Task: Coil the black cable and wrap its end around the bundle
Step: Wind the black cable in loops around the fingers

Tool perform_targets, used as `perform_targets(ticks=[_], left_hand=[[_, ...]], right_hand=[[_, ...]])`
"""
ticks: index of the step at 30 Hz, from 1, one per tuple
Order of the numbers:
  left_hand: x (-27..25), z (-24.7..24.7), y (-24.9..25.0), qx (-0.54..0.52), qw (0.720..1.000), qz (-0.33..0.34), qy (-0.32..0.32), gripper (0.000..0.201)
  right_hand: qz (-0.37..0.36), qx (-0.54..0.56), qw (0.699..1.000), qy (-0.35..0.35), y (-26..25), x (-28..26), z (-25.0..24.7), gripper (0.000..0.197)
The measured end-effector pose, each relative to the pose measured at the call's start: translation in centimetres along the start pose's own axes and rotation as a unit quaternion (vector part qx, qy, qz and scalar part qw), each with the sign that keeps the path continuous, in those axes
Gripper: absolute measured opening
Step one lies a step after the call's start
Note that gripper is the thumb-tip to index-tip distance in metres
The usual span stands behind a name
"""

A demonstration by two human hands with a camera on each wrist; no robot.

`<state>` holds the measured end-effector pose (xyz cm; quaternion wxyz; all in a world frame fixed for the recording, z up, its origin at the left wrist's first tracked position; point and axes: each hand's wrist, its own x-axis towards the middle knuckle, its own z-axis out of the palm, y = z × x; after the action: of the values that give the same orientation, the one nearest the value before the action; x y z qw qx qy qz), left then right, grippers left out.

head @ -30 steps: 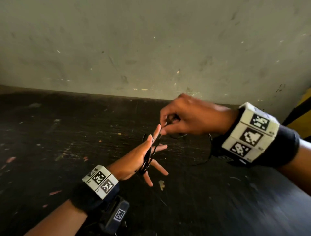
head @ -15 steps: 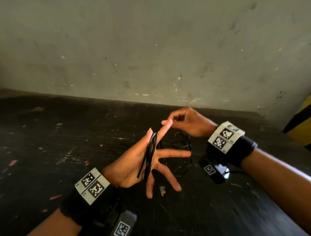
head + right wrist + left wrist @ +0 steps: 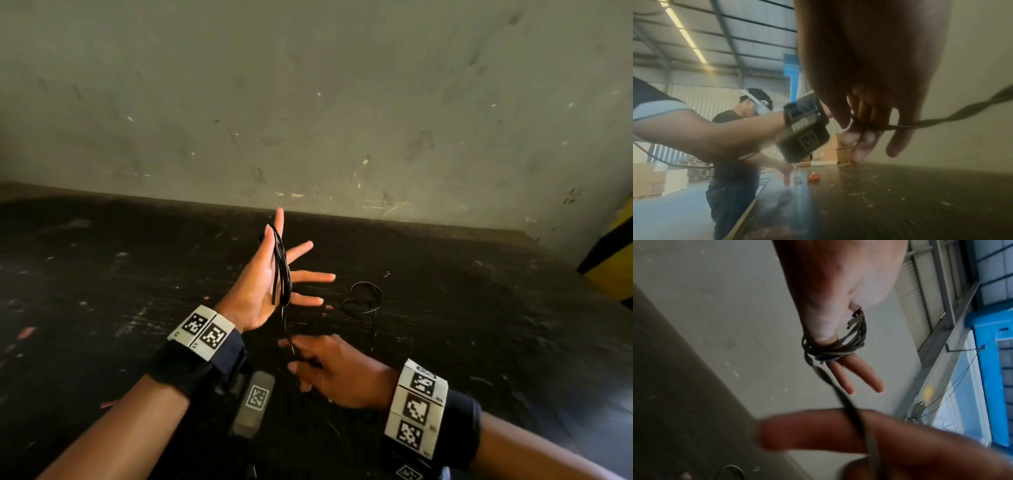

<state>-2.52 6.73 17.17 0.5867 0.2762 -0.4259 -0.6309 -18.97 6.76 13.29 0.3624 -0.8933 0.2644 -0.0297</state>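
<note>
My left hand [image 3: 255, 287] is raised over the dark table with its fingers straight and spread. Several turns of the black cable [image 3: 281, 270] are wound lengthwise round it. In the left wrist view the coil [image 3: 834, 350] crosses the fingers. From the coil's lower end one strand drops to my right hand [image 3: 329, 366], which pinches it just below and to the right of the left wrist. The right wrist view shows the strand [image 3: 941, 120] passing taut through the fingers [image 3: 898, 129]. The loose rest of the cable [image 3: 363, 298] lies looped on the table to the right.
The scratched dark table [image 3: 137, 274] ends at a grey wall [image 3: 308, 102]. A yellow-and-black post [image 3: 613, 267] stands at the far right. In the right wrist view another person [image 3: 731, 146] works at the table's left end, near a small orange object [image 3: 813, 177].
My right hand has swung from beyond the left fingertips down to the near side below the left wrist, drawing the strand along. The left hand has risen and turned more upright.
</note>
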Motion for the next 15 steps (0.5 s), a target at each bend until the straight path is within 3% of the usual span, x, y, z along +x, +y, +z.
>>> perform_targets(ticks=[6, 10, 12, 15], left_hand=[[-0.2, -1.0, -1.6, 0.12, 0.992, -0.023, 0.035, 0.056], [-1.2, -0.9, -2.9, 0.202, 0.975, -0.09, 0.002, 0.049], [-2.0, -0.6, -3.7, 0.2, 0.971, -0.127, -0.032, 0.047], [-2.8, -0.3, -4.2, 0.209, 0.963, -0.154, -0.074, 0.057]], right_hand=[[-0.004, -0.077, 0.994, -0.075, -2.1, -1.5, -1.8, 0.027], [-0.02, -0.195, 0.98, -0.03, -4.9, -2.5, -5.7, 0.018], [0.016, -0.199, 0.98, 0.003, -5.9, -2.7, -8.3, 0.017], [0.108, -0.113, 0.987, -0.031, -6.8, -2.8, -11.5, 0.028]])
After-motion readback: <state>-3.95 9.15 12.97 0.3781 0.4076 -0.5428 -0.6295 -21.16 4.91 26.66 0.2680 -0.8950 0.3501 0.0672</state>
